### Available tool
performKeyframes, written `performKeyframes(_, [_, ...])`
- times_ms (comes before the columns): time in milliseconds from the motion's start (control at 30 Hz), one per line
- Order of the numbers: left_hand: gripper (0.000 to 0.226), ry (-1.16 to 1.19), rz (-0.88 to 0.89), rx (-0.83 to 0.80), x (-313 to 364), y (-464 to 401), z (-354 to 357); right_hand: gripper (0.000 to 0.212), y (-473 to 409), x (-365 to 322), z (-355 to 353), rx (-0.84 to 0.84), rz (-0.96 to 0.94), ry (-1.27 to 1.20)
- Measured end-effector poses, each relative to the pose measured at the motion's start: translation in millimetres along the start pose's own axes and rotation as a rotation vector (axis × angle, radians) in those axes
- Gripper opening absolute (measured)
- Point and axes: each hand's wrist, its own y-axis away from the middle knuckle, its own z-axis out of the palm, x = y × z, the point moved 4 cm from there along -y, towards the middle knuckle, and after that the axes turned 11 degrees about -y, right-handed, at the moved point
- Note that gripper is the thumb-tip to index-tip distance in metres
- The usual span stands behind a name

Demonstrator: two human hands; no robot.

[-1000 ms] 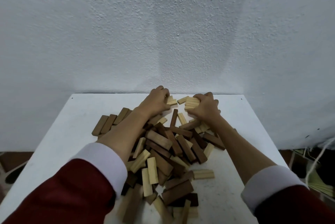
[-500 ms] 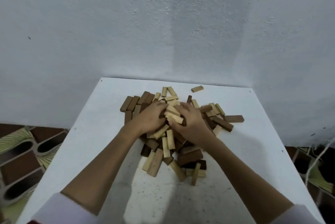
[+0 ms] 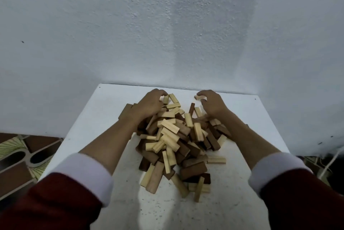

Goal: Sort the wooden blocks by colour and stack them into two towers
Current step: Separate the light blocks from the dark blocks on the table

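A person's left hand (image 3: 149, 104) and right hand (image 3: 212, 103), fingers curled, rest at the far edge of a mixed heap of pale and dark brown rectangular wooden blocks (image 3: 175, 140) piled on a white counter (image 3: 89, 129) against a wall.

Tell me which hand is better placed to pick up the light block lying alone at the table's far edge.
Probably the right hand: its curled fingertips are already at that lone light block. The left hand is at the pile's far left, among other blocks.
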Motion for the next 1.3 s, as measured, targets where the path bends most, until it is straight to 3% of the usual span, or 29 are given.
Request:
performKeyframes(200, [0.055, -0.166, 0.036, -0.115, -2.2, -43.6, 22.0, 0.056, -39.4, 21.3, 14.3, -0.119, -0.028, 0.103])
performKeyframes(300, [0.047, -0.203, 0.065, -0.174, 1.5, -62.3, 31.0, 0.049, -47.1, 30.1, 24.0, -0.205, -0.007, 0.323])
performKeyframes(433, [0.045, -0.421, 0.092, -0.358, 6.4, -73.5, 44.4, 0.033, -51.6, 41.9, 14.2, -0.156, 0.026, 0.478])
performKeyframes(567, [0.038, -0.415, 0.131, -0.220, 4.1, -78.5, 41.4, 0.029, -52.9, 53.6, 0.5, -0.125, 0.052, 0.404])
performKeyframes(700, [0.016, -0.427, 0.185, -0.084, -0.8, -82.6, 40.9, 0.027, -47.7, 61.8, -11.3, -0.049, 0.148, 0.307])
performKeyframes(900, [0.014, -0.190, 0.081, -0.047, -7.3, -81.8, 33.7, 0.028, -33.2, 72.6, -27.1, 0.096, 0.219, 0.116])
performKeyframes(1100, [0.019, 0.034, -0.019, -0.072, -15.0, -74.4, 28.9, 0.014, -17.0, 81.7, -33.2, -0.085, 0.375, -0.072])
performKeyframes(1200, [0.023, 0.170, -0.089, -0.021, -18.4, -70.3, 23.7, 0.011, -3.9, 80.4, -30.8, -0.222, 0.421, 0.056])
performKeyframes(1300, [0.032, 0.221, -0.107, 0.021, -16.2, -65.3, 19.5, 0.033, 0.8, 83.6, -26.2, -0.209, 0.363, 0.051])
